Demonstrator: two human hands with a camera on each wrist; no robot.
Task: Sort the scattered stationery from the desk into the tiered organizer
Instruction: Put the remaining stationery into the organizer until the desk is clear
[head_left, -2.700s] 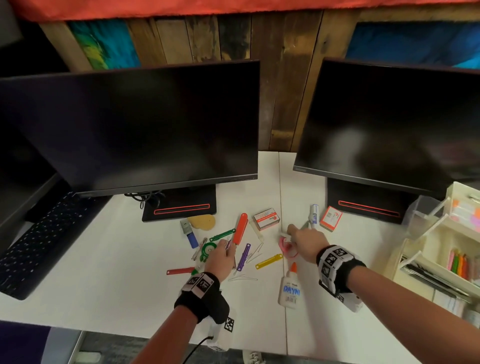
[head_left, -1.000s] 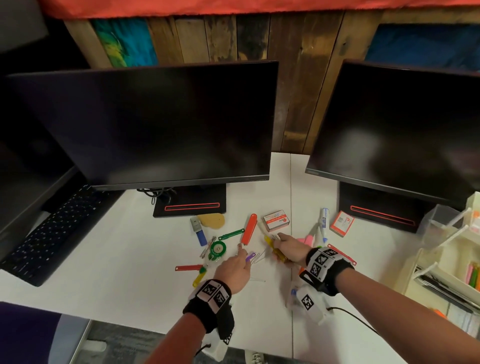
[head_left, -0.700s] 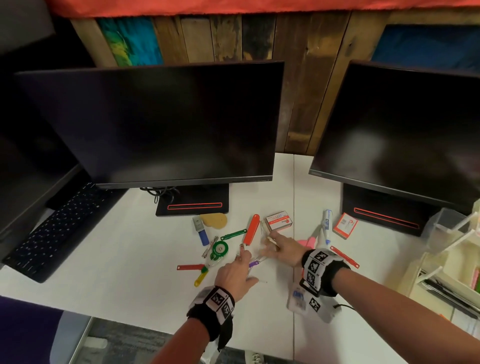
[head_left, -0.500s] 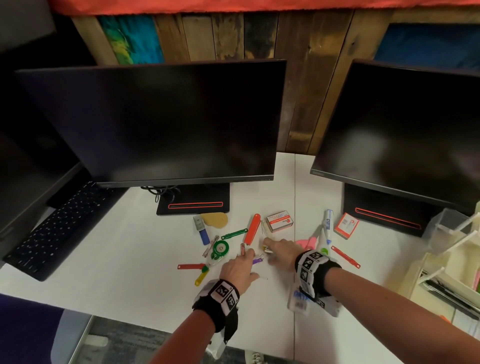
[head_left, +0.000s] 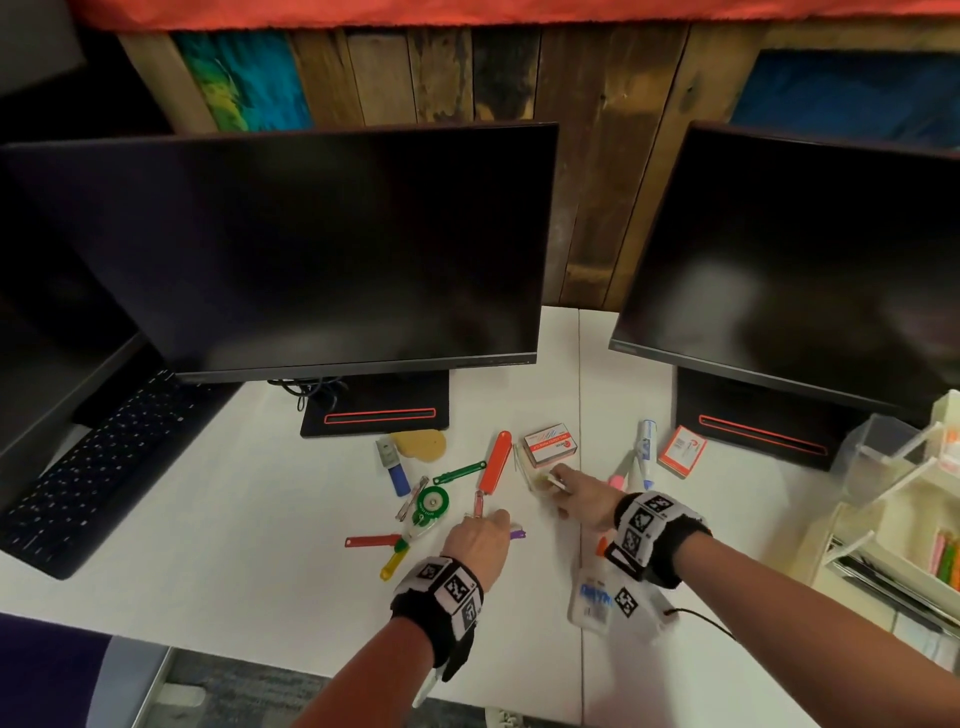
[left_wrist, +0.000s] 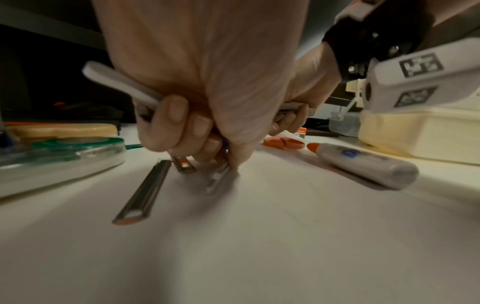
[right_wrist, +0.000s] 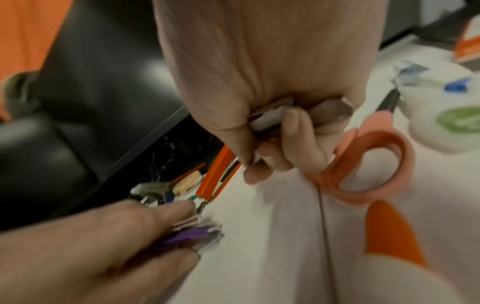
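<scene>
Dim overall, kinda murky. Soft glare smudges on the right monitor (head_left: 810, 270), white desk (head_left: 218, 519) brightest bit from the head cam. Heavy fisheye bending at the edges. Wrist views noisy and motion-blurred, soft shadow under the left hand (left_wrist: 207, 82), orange scissors (right_wrist: 369, 164) smeared.

Two monitors (head_left: 322, 249) are set at the back of the counter (head_left: 234, 519), w/ a keyboard (head_left: 93, 467) at far left. The tiered organizer (head_left: 893, 525) is placed at the right edge. Between the monitor bases the stationery is scattered — a tape dispenser (head_left: 428, 506) left of centre, a small box (head_left: 550, 444) behind centre, a glue bottle (head_left: 592, 597) nearest the front edge, scissors (right_wrist: 363, 164) just beside it.
</scene>
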